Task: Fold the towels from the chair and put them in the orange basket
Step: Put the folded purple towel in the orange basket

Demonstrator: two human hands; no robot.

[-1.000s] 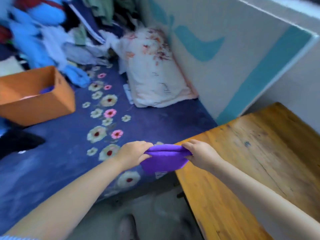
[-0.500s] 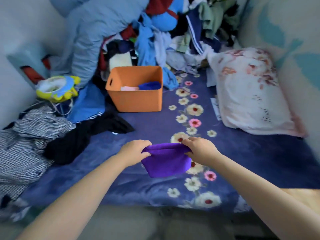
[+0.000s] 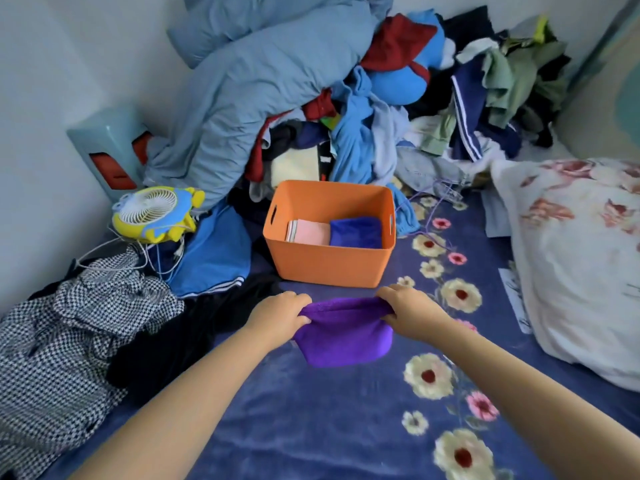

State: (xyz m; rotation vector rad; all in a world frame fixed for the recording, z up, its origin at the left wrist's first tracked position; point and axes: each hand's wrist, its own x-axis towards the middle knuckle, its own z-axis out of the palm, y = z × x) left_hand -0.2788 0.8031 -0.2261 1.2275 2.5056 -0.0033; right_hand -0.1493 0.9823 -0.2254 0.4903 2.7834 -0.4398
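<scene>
We now face the bed, the wooden table gone from view; our left hand (image 3: pixel 282 315) and right hand (image 3: pixel 408 311) each grip the folded purple cloth towel (image 3: pixel 344 336) just near the open orange plastic basket (image 3: pixel 329 261); we judge placing is next.

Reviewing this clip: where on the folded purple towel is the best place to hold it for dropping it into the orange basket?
Probably the top folded edge of the purple towel, one end per hand, from the sides. That is how the left hand and right hand pinch it, so it hangs flat and folded, ready to lower into the orange basket from above.
</scene>
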